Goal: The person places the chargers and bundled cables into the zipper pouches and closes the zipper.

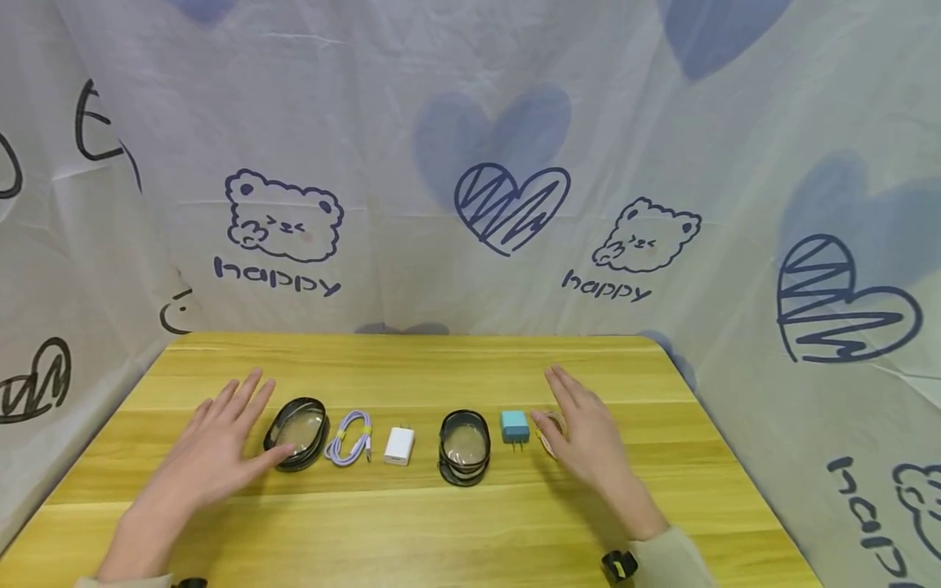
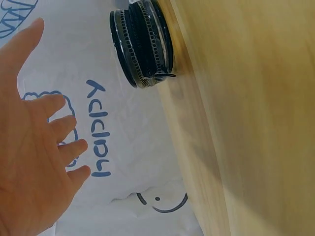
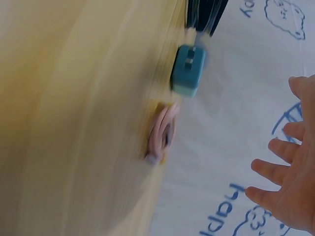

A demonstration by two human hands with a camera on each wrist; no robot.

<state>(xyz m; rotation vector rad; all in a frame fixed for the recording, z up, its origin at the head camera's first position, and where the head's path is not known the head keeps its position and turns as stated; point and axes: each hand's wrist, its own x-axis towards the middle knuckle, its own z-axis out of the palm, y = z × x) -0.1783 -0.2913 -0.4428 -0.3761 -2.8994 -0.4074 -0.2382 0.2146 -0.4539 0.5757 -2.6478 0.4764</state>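
Fingers spread and straight, my left hand (image 1: 213, 457) hovers over the left of the table, its thumb overlapping the edge of a round black zip case (image 1: 303, 428) with a clear top. The left wrist view shows the zipper on that case's side, apart from the hand. My right hand (image 1: 588, 433) is also open above the table, partly covering a coiled pink cable (image 3: 162, 132) in the head view. Just left of it lies a teal charger plug (image 1: 515, 426) with its prongs toward me. Neither hand holds anything.
Between the hands, a coiled purple cable (image 1: 350, 439), a white charger plug (image 1: 399, 446) and a second black zip case (image 1: 465, 447) lie in the same row. The wooden table (image 1: 412, 539) ends at a white printed cloth (image 1: 397, 163) behind and at both sides.
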